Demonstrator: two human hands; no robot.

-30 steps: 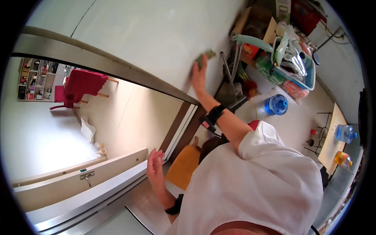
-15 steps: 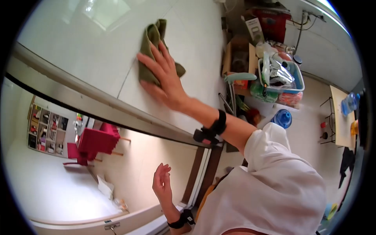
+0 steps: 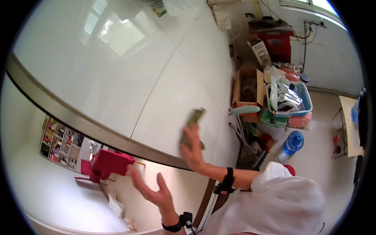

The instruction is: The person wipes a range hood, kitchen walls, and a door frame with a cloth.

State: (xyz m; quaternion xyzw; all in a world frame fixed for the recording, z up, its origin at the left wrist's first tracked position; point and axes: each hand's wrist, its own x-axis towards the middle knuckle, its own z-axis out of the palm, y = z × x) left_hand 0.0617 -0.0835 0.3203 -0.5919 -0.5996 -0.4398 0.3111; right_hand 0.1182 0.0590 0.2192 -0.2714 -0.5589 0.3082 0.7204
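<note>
My right hand (image 3: 192, 150) presses a folded olive-green cloth (image 3: 194, 121) against the glossy white tiled wall (image 3: 164, 102), close to its metal-edged border. Both the hand and the cloth are slightly blurred, and the fingers cover part of the cloth. My left hand (image 3: 154, 194) is raised below and to the left, in front of the doorway opening. Its thumb stands apart from the fingers and nothing is in it. Each wrist wears a black strap with a small device.
Beyond the opening are a shelf (image 3: 58, 145) and a red-covered table (image 3: 111, 162). To the right are a cardboard box (image 3: 247, 86), a blue basket (image 3: 307, 100) full of packages, a water jug (image 3: 293, 143) and a light wooden table (image 3: 349, 125).
My right hand and the cloth have moved down and right along the tiles, closer to the border. My left hand has opened wider, and the view has shifted.
</note>
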